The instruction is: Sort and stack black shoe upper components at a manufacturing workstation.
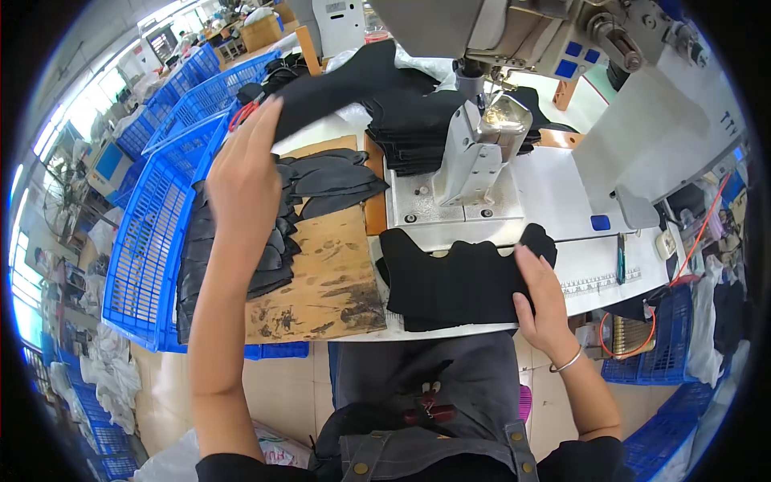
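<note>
My left hand (245, 181) is raised at the upper left, its fingers pinching one end of a black fabric piece (345, 84). That piece stretches to the right through the air and is slightly blurred. At the table's front edge lie black cut fabric pieces (462, 285) with a wavy upper outline. My right hand (542, 301) rests on their right edge, fingers stretched and thumb apart. Just beyond them stands the sewing machine's white post (478, 157), under the needle area. A stack of black fabric pieces (414, 132) sits behind and left of the post.
Left of the machine, dark curved pieces (333, 177) overlap on a worn wooden board (321, 273). Blue plastic baskets (132, 277) flank the table's left side. A ruler strip (598, 283) and a small blue-green tool (621, 259) lie at right. The machine head (522, 36) overhangs the far side.
</note>
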`<action>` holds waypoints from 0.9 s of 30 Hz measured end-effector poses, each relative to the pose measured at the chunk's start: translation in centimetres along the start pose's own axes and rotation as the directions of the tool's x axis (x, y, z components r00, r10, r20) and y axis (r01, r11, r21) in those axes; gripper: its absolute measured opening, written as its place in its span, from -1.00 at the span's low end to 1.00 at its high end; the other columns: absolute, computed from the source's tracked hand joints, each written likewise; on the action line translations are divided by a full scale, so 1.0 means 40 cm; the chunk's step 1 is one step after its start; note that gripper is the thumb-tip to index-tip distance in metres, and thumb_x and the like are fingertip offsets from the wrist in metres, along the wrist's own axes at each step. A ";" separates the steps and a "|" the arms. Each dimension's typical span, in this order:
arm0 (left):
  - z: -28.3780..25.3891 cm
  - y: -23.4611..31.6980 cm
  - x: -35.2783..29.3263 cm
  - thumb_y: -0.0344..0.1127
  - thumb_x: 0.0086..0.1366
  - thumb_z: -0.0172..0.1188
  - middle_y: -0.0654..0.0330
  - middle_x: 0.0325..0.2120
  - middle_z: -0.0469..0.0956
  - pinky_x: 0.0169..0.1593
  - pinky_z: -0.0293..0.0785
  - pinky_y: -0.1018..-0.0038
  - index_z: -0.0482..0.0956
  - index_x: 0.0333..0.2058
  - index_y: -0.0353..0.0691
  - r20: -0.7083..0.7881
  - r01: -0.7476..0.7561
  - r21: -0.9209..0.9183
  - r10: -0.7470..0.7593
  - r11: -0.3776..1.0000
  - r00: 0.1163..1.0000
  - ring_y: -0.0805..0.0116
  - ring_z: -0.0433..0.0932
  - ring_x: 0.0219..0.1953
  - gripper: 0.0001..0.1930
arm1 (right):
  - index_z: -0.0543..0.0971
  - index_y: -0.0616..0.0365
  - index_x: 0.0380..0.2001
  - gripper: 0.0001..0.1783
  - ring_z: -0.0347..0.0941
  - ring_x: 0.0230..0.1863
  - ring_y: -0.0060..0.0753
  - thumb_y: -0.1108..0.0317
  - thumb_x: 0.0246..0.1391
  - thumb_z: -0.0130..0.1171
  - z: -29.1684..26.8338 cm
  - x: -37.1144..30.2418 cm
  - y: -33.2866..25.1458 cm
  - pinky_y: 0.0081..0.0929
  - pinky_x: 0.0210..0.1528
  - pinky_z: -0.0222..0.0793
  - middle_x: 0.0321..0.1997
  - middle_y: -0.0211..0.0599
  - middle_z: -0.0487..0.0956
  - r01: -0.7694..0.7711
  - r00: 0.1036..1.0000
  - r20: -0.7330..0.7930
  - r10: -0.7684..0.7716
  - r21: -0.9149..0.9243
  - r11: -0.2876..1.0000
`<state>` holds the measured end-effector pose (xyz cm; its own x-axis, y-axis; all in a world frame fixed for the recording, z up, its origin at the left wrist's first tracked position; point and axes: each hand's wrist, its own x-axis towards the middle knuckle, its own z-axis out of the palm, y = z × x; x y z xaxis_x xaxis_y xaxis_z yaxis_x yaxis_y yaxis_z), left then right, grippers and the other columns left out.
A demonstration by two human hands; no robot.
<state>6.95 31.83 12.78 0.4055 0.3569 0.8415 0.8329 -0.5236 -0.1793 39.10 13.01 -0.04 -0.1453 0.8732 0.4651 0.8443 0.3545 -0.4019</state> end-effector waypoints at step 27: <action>0.342 -0.006 -0.144 -0.28 0.04 0.20 0.08 -0.41 0.51 -0.25 0.45 0.25 0.52 -0.29 -0.23 0.403 -0.052 -0.421 0.238 0.906 0.884 0.07 0.53 -0.35 -0.75 | 0.47 0.27 -0.02 -0.53 0.32 0.20 -0.12 0.48 -0.11 0.08 0.019 0.012 -0.024 -0.11 0.30 0.04 0.11 -0.14 0.46 0.061 0.998 -0.005 -0.062 -0.144 0.988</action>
<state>9.57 40.47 0.99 0.7081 0.5026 0.4959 0.5748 -0.8182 0.0085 37.83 13.32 -0.05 -0.1951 0.8476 0.4934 0.8992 0.3554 -0.2551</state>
